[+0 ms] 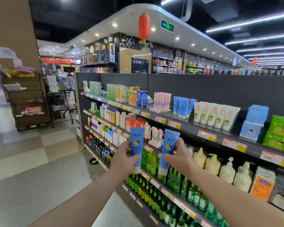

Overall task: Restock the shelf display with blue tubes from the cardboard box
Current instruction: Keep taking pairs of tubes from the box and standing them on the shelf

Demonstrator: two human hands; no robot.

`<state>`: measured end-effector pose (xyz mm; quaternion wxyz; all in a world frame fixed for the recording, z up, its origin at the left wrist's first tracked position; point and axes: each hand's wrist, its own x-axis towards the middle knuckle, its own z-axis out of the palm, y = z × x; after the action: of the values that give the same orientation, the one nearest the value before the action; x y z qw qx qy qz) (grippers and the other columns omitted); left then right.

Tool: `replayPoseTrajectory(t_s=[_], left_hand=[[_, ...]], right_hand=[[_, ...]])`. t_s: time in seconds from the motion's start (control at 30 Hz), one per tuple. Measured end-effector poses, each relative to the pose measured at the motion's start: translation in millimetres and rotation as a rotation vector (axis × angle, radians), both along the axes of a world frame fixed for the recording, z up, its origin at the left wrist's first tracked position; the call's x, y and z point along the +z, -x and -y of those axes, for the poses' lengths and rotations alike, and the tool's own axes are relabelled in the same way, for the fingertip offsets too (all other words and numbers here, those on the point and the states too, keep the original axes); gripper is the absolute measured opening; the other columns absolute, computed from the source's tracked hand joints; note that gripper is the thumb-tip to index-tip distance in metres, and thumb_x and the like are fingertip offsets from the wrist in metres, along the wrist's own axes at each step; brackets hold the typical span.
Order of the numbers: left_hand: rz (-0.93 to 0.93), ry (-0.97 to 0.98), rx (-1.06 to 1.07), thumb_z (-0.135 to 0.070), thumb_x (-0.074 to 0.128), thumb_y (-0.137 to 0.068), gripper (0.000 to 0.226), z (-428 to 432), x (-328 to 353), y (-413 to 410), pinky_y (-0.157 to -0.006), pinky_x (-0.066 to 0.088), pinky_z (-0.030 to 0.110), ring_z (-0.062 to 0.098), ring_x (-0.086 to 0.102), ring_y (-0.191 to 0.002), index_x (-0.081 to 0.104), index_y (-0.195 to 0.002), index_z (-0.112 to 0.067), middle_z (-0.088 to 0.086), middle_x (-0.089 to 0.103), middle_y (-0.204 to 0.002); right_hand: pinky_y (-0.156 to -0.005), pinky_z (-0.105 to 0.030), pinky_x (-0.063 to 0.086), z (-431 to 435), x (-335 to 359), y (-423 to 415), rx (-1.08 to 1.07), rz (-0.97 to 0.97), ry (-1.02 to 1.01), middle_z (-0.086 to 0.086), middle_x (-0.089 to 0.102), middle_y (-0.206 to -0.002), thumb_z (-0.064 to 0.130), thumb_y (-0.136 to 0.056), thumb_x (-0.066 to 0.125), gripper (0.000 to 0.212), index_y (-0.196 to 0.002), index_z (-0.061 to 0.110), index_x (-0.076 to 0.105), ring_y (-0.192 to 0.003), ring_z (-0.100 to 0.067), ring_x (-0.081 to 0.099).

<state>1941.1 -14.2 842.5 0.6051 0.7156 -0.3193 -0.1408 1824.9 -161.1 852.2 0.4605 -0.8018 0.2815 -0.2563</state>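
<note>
Both hands are up in front of the shelving, 1 blue tube apiece. The left hand grips the left tube round its lower half, fingers and thumb curled about it, white cap pointing down and peeking out below the palm. The right hand holds the right tube the same way, wrapped round the lower part, cap down, crimped end up and leaning a touch to the right. The 2 tubes sit side by side, clearly apart, level with the second tier of the rack. Above them on the top shelf, a cluster of matching blue tubes on display stands caps down, tucked between pink tubes on one side and white tubes with green print on the other. Further along that shelf come stacked blue boxes and green boxes. Behind the hands, green bottles fill the lower tiers, and cream pump bottles line up to their right. Yellow and red price tags run along every shelf edge. Down the aisle, a shopping cart is parked by the end of the rack, and a red lantern hangs from the ceiling.
</note>
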Motion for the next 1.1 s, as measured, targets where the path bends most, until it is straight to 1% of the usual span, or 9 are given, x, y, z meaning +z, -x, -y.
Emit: replayPoseTrajectory(t_s=[0.13, 0.2, 0.33, 0.43, 0.5, 0.7, 0.83, 0.97, 1.1], left_hand=[[0.002, -0.008, -0.071, -0.007, 0.059, -0.088, 0.035, 49, -3, -41, -0.079, 0.047, 0.037, 0.025, 0.059, -0.091, 0.046, -0.112, -0.028, 0.011, 0.058, -0.106], [0.015, -0.011, -0.120, -0.009, 0.059, -0.088, 0.035, 74, -6, -62, -0.079, 0.047, 0.037, 0.023, 0.059, -0.092, 0.045, -0.114, -0.029, 0.005, 0.057, -0.104], [0.039, 0.006, -0.205, -0.010, 0.060, -0.089, 0.032, 123, -7, -109, -0.070, 0.048, 0.026, 0.010, 0.057, -0.082, 0.045, -0.111, -0.029, -0.003, 0.055, -0.096], [0.067, 0.009, -0.253, -0.011, 0.060, -0.088, 0.034, 156, 1, -154, -0.073, 0.053, 0.033, 0.015, 0.061, -0.084, 0.046, -0.109, -0.033, 0.000, 0.059, -0.099], [0.073, 0.035, -0.288, -0.008, 0.060, -0.088, 0.035, 178, 8, -183, -0.067, 0.051, 0.025, 0.016, 0.060, -0.083, 0.046, -0.110, -0.031, 0.001, 0.059, -0.098], [0.056, 0.037, -0.369, -0.007, 0.060, -0.086, 0.038, 249, 9, -241, -0.062, 0.048, 0.021, 0.016, 0.061, -0.087, 0.048, -0.119, -0.023, 0.002, 0.061, -0.100], [0.029, 0.059, -0.447, -0.007, 0.062, -0.086, 0.037, 298, 7, -253, -0.062, 0.046, 0.021, 0.007, 0.061, -0.080, 0.049, -0.112, -0.029, -0.008, 0.061, -0.091], [0.025, 0.100, -0.468, -0.006, 0.061, -0.087, 0.039, 343, 10, -268, -0.063, 0.045, 0.022, 0.009, 0.059, -0.083, 0.044, -0.098, -0.039, -0.007, 0.059, -0.094], [-0.005, 0.088, -0.478, -0.006, 0.058, -0.088, 0.038, 380, 20, -286, -0.066, 0.046, 0.024, 0.012, 0.060, -0.088, 0.047, -0.109, -0.035, -0.004, 0.061, -0.098]], right_hand=[[-0.081, -0.046, 0.052, 42, 0, -27, -0.064, 0.024, -0.028, -0.003, 0.058, -0.096, 0.008, -0.087, 0.061, 0.033, -0.108, 0.022, 0.039, -0.087, -0.025, 0.058], [-0.073, -0.036, 0.053, 61, -1, -41, -0.113, 0.054, -0.025, 0.004, 0.057, -0.093, 0.011, -0.089, 0.060, 0.031, -0.109, 0.022, 0.039, -0.083, -0.017, 0.059], [-0.063, -0.026, 0.048, 98, 3, -80, -0.220, 0.080, 0.004, 0.004, 0.057, -0.094, 0.016, -0.092, 0.058, 0.021, -0.107, 0.016, 0.043, -0.078, -0.009, 0.058], [-0.065, -0.034, 0.051, 123, 14, -118, -0.278, 0.101, 0.016, 0.003, 0.057, -0.089, 0.020, -0.094, 0.053, 0.009, -0.096, 0.020, 0.044, -0.077, -0.014, 0.058], [-0.062, -0.033, 0.048, 138, 22, -141, -0.322, 0.112, 0.035, -0.004, 0.058, -0.092, 0.023, -0.095, 0.052, 0.008, -0.096, 0.018, 0.045, -0.075, -0.017, 0.055], [-0.075, -0.040, 0.053, 187, 24, -172, -0.461, 0.097, 0.109, 0.004, 0.061, -0.093, 0.023, -0.091, 0.058, 0.012, -0.099, 0.024, 0.049, -0.088, -0.020, 0.061], [-0.065, -0.032, 0.048, 235, 38, -179, -0.526, 0.103, 0.156, -0.007, 0.060, -0.094, 0.015, -0.089, 0.060, 0.022, -0.105, 0.020, 0.046, -0.081, -0.022, 0.057], [-0.064, -0.030, 0.047, 283, 62, -199, -0.525, 0.158, 0.224, -0.003, 0.060, -0.088, 0.010, -0.085, 0.058, 0.032, -0.110, 0.025, 0.043, -0.076, -0.018, 0.057], [-0.079, -0.041, 0.054, 328, 84, -221, -0.539, 0.153, 0.281, -0.005, 0.067, -0.100, 0.018, -0.081, 0.061, 0.027, -0.106, 0.019, 0.052, -0.087, -0.024, 0.064]])
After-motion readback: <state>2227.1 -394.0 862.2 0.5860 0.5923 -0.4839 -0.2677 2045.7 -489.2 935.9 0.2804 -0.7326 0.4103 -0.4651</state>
